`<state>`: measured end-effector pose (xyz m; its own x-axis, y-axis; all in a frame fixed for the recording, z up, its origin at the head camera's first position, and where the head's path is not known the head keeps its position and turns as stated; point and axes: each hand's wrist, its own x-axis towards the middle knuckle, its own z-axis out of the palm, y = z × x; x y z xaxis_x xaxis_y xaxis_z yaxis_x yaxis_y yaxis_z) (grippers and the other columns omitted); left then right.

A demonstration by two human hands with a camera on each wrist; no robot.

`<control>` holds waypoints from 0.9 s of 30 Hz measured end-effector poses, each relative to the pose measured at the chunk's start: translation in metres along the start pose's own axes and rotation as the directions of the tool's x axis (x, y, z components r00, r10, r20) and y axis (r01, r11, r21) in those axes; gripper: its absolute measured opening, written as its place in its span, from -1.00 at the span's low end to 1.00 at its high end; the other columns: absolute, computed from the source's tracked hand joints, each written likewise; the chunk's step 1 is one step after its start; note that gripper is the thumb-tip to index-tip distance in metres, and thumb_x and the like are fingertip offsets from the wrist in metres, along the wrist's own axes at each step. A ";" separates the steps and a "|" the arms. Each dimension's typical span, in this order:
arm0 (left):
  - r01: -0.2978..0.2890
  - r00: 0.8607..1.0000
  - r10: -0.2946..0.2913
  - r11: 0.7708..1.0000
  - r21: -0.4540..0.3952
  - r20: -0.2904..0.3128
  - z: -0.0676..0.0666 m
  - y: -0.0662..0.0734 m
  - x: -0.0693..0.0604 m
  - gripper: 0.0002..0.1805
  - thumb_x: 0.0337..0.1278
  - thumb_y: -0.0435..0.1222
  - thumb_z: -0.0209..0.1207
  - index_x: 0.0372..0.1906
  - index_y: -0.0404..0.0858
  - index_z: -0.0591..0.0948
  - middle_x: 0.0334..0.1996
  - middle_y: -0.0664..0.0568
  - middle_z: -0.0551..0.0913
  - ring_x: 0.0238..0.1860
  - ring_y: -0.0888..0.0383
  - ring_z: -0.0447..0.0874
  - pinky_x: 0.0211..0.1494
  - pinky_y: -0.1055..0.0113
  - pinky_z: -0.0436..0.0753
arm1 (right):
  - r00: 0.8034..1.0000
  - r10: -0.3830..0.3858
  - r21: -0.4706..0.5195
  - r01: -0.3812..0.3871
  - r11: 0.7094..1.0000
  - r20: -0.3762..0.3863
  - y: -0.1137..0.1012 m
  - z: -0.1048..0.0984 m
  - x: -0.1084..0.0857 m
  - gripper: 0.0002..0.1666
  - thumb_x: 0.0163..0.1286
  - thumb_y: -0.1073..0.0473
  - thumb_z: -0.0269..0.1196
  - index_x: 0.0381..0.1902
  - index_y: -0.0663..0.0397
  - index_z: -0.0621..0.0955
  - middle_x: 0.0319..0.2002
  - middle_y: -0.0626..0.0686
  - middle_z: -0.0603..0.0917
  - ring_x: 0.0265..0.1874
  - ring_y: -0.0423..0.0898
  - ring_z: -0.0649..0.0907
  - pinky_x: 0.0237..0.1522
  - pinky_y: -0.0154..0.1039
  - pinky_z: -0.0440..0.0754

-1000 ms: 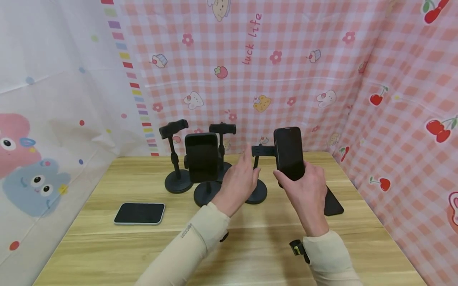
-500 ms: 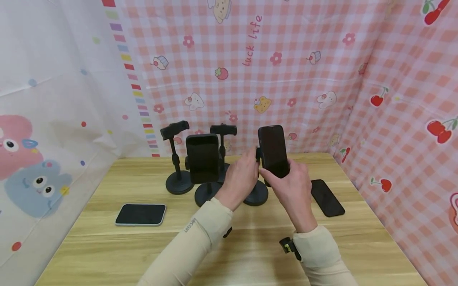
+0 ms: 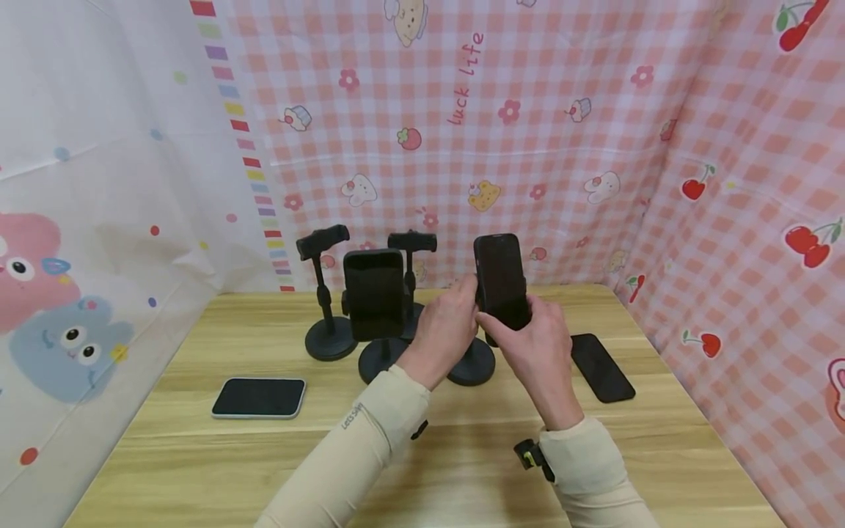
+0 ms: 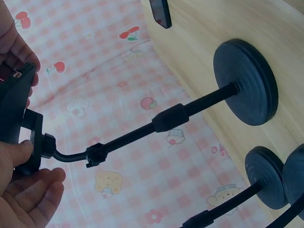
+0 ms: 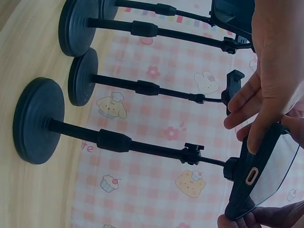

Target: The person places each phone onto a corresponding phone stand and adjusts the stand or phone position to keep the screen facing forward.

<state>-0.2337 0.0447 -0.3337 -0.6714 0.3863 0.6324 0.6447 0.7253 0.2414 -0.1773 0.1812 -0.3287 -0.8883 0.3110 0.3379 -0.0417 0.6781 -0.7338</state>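
Observation:
My right hand grips the lower part of a black phone, which stands upright in front of the rightmost phone stand. In the left wrist view, the phone lies against the stand's clamp. My left hand is at the phone's left edge; its thumb and fingers pinch the clamp's end, as the left wrist view shows. From the right wrist view, the left hand is beside the clamp, and right-hand fingers hold the opposite edge. The phone covers most of the clamp in the head view.
Left of my hands, a stand carries another black phone. Behind it are two stands with bare clamps, one left and one at the back. A pale-edged phone lies at left on the wooden table, a black phone at right.
The phone has moved left with my right hand, from beside the clamp to in front of it. My left fingers, straighter before, now bend at the clamp. The phone lying at right is uncovered.

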 end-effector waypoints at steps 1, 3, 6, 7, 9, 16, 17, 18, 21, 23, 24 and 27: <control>-0.007 1.000 0.007 1.000 -0.001 0.002 0.000 -0.001 0.000 -0.81 0.31 -0.36 0.22 -0.07 -0.28 0.50 -0.32 -0.05 0.61 -0.41 0.09 0.67 -0.38 0.28 0.65 | 1.000 0.005 0.000 -0.005 1.000 0.007 0.000 0.000 0.000 -0.22 0.06 -0.49 0.36 -0.16 0.09 0.61 -0.19 0.11 0.53 -0.22 0.05 0.48 -0.28 -0.05 0.42; -0.022 1.000 0.022 1.000 -0.003 0.001 0.000 -0.002 0.001 -0.82 0.31 -0.36 0.22 -0.08 -0.28 0.51 -0.32 -0.04 0.61 -0.40 0.09 0.67 -0.38 0.29 0.65 | 0.999 0.020 0.008 -0.020 1.000 0.025 0.000 0.000 0.001 -0.23 0.07 -0.49 0.35 -0.19 0.08 0.61 -0.17 0.11 0.53 -0.22 0.05 0.48 -0.29 -0.06 0.42; -0.043 0.999 0.043 0.999 0.000 -0.008 0.001 -0.004 0.002 -0.85 0.29 -0.37 0.24 -0.13 -0.27 0.52 -0.35 -0.04 0.59 -0.40 0.09 0.66 -0.38 0.28 0.63 | 0.998 0.043 0.015 -0.044 0.999 0.050 0.001 0.000 0.003 -0.22 0.07 -0.51 0.33 -0.20 0.08 0.61 -0.15 0.12 0.52 -0.21 0.06 0.49 -0.29 -0.07 0.41; -0.048 0.999 0.048 0.999 0.003 -0.012 0.001 -0.005 0.003 -0.86 0.28 -0.37 0.25 -0.15 -0.27 0.52 -0.36 -0.04 0.59 -0.41 0.09 0.66 -0.38 0.28 0.63 | 0.997 0.049 0.018 -0.050 0.999 0.056 0.001 0.000 0.003 -0.22 0.07 -0.52 0.33 -0.20 0.08 0.61 -0.15 0.12 0.52 -0.21 0.06 0.49 -0.29 -0.08 0.41; -0.056 0.998 0.056 0.998 0.005 -0.019 0.002 -0.005 0.003 -0.86 0.25 -0.38 0.27 -0.19 -0.26 0.52 -0.38 -0.02 0.57 -0.42 0.09 0.65 -0.39 0.28 0.62 | 0.996 0.056 0.028 -0.058 0.998 0.063 0.002 -0.001 0.005 -0.21 0.06 -0.52 0.33 -0.19 0.07 0.61 -0.17 0.12 0.52 -0.21 0.06 0.49 -0.29 -0.08 0.42; -0.085 0.996 0.085 0.996 0.005 -0.031 0.005 -0.005 0.004 -0.87 0.25 -0.36 0.28 -0.21 -0.25 0.54 -0.38 0.00 0.57 -0.43 0.11 0.63 -0.40 0.30 0.61 | 0.996 0.048 0.087 -0.055 0.995 0.080 0.009 -0.001 0.009 -0.25 0.07 -0.50 0.35 -0.20 0.05 0.63 -0.24 0.11 0.53 -0.28 0.04 0.50 -0.33 -0.10 0.45; -0.090 0.995 0.090 0.996 0.007 -0.032 0.006 -0.006 0.004 -0.88 0.26 -0.35 0.28 -0.21 -0.24 0.54 -0.38 0.00 0.57 -0.43 0.12 0.62 -0.39 0.30 0.61 | 0.996 0.045 0.091 -0.053 0.994 0.081 0.010 -0.001 0.009 -0.26 0.07 -0.50 0.35 -0.20 0.04 0.63 -0.25 0.11 0.54 -0.30 0.04 0.51 -0.33 -0.10 0.46; -0.097 0.995 0.097 0.995 0.008 -0.034 0.006 -0.006 0.004 -0.88 0.27 -0.33 0.27 -0.21 -0.25 0.55 -0.37 0.00 0.58 -0.43 0.12 0.62 -0.38 0.31 0.61 | 0.996 0.042 0.096 -0.050 0.994 0.082 0.011 -0.001 0.009 -0.26 0.07 -0.49 0.35 -0.19 0.03 0.63 -0.27 0.11 0.55 -0.32 0.04 0.52 -0.34 -0.11 0.47; -0.127 0.991 0.128 0.992 0.022 -0.044 0.006 -0.008 0.004 -0.87 0.29 -0.30 0.27 -0.21 -0.24 0.55 -0.37 0.01 0.58 -0.43 0.13 0.62 -0.36 0.32 0.61 | 0.995 0.034 0.111 -0.044 0.993 0.091 0.014 -0.002 0.010 -0.26 0.08 -0.48 0.36 -0.13 0.02 0.64 -0.28 0.10 0.59 -0.34 0.03 0.55 -0.34 -0.10 0.49; -0.155 0.986 0.157 0.987 0.034 -0.054 0.006 -0.009 0.003 -0.86 0.29 -0.28 0.28 -0.21 -0.24 0.56 -0.36 0.02 0.58 -0.43 0.14 0.62 -0.35 0.32 0.61 | 0.994 0.036 0.118 -0.048 0.992 0.101 0.016 -0.002 0.010 -0.24 0.08 -0.47 0.37 -0.06 0.02 0.64 -0.23 0.10 0.60 -0.28 0.03 0.56 -0.30 -0.10 0.49; -0.170 0.983 0.172 0.985 0.040 -0.060 0.006 -0.010 0.003 -0.86 0.29 -0.28 0.28 -0.20 -0.25 0.57 -0.35 0.02 0.59 -0.42 0.14 0.62 -0.33 0.32 0.61 | 0.994 0.039 0.120 -0.052 0.991 0.105 0.017 -0.002 0.010 -0.22 0.07 -0.47 0.37 -0.02 0.02 0.64 -0.20 0.11 0.59 -0.24 0.04 0.55 -0.28 -0.09 0.49; -0.218 0.972 0.223 0.973 0.071 -0.079 0.008 -0.013 0.004 -0.83 0.28 -0.27 0.29 -0.15 -0.27 0.59 -0.28 0.01 0.63 -0.35 0.13 0.64 -0.25 0.32 0.63 | 0.993 0.051 0.117 -0.064 0.991 0.105 0.020 -0.003 0.011 -0.16 0.07 -0.47 0.37 0.07 0.03 0.62 -0.12 0.13 0.57 -0.14 0.05 0.54 -0.20 -0.05 0.48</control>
<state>-0.2474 0.0417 -0.3405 -0.4794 0.4922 0.7266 0.7481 0.6621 0.0451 -0.1862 0.1997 -0.3378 -0.9325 0.2735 0.2358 -0.0381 0.5747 -0.8175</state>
